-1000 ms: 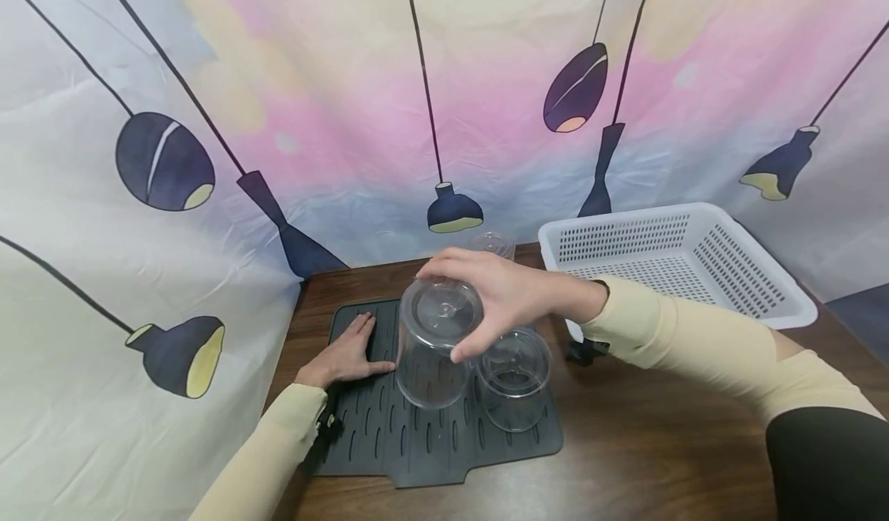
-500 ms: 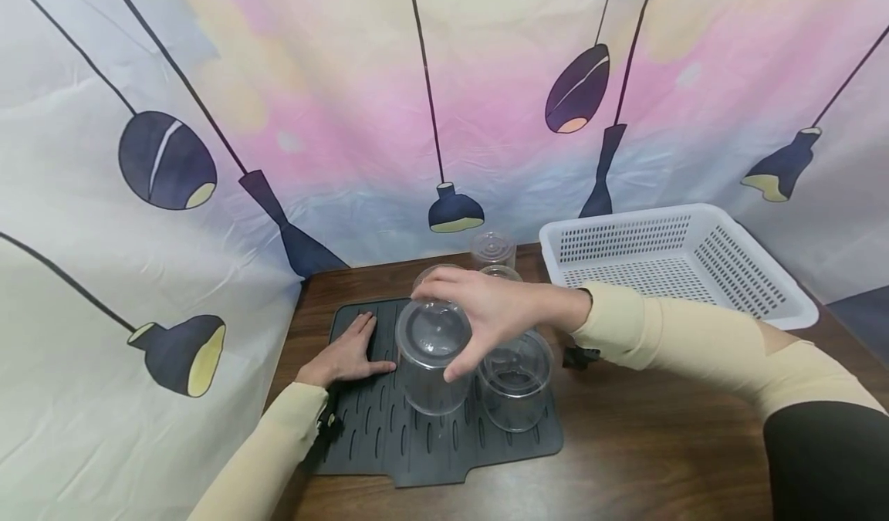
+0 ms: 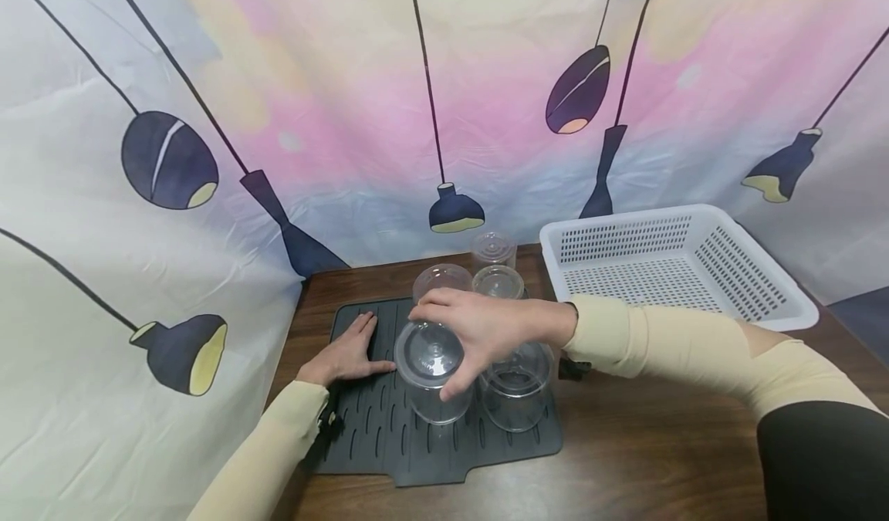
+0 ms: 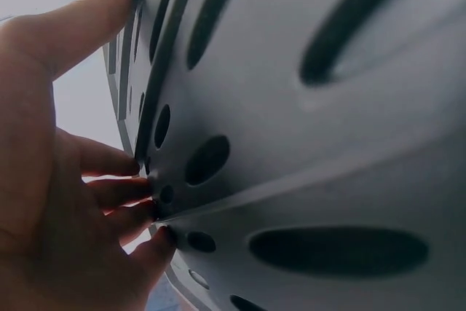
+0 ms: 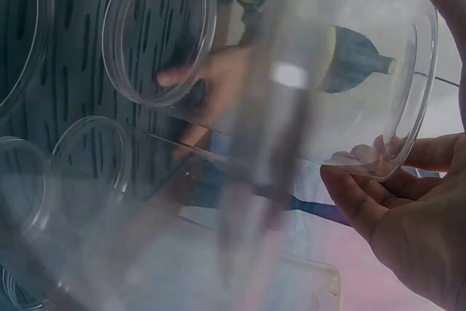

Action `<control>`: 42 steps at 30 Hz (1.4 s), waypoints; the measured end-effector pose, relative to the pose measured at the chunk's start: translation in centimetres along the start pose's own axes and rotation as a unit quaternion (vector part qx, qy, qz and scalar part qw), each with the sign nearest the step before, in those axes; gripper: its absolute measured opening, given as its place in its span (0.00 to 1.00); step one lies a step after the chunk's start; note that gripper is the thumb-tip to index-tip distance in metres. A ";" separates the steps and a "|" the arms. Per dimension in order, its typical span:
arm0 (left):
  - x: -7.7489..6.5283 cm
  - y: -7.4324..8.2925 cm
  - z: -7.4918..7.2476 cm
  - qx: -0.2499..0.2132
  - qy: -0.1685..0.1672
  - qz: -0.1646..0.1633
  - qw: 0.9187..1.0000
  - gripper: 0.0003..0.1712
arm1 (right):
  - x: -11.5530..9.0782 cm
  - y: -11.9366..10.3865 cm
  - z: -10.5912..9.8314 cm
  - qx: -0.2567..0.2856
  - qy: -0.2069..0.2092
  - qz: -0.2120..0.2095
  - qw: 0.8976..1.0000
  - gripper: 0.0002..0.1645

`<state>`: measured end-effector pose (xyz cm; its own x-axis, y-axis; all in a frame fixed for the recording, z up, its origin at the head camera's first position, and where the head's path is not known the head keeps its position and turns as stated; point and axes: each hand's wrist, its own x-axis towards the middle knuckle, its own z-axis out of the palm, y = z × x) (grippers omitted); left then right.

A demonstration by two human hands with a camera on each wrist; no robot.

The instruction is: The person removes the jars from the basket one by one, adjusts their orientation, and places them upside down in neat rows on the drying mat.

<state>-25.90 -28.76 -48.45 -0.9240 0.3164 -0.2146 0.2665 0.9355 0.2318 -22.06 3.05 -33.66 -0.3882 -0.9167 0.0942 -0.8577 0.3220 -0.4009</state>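
My right hand (image 3: 479, 328) grips an upside-down clear jar (image 3: 432, 359) from above, thumb and fingers spread around its upturned base. The jar stands low over the dark grey drying mat (image 3: 375, 436), which shows through its wall. In the right wrist view, the fingertips press against the jar's base end (image 5: 426, 100). Flat on the mat's left side lies my left hand (image 3: 343, 355), fingers stretched and thumb pointing at the held jar. The left wrist view has those fingers on the slotted mat (image 4: 328, 151). Right beside the held jar is another clear jar (image 3: 515, 401), partly behind my right hand.
Behind the right hand stand more clear containers: one at back left (image 3: 441, 275), one at back right (image 3: 498, 282) and a farther one (image 3: 494, 251). A white perforated basket (image 3: 767, 289) sits at the table's back right. A printed cloth (image 3: 375, 120) hangs behind the wooden table (image 3: 625, 459).
My right hand has brought the jar down and slightly toward me, closer to the mat. The containers behind it have come into sight. The left hand has stayed in place.
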 end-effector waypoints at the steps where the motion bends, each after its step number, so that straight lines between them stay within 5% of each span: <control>1: 0.0 0.0 0.0 -0.001 0.000 0.001 1.000 0.68 | 0.0 0.0 0.1 -0.005 -0.002 0.002 1.000 0.60; 19: 0.0 -0.4 0.5 0.000 0.009 0.007 1.000 0.68 | 0.2 0.3 2.1 -0.075 -0.016 0.004 0.997 0.61; 42: -0.1 -0.2 0.3 -0.003 0.003 0.007 1.000 0.66 | 0.3 0.8 3.1 -0.074 -0.042 0.034 0.996 0.61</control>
<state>-25.76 -28.95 -48.75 -0.9220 0.3279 -0.2057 0.2773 0.9303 0.2402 -21.80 2.35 -36.77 -0.4238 -0.9057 -0.0077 -0.8728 0.4106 -0.2638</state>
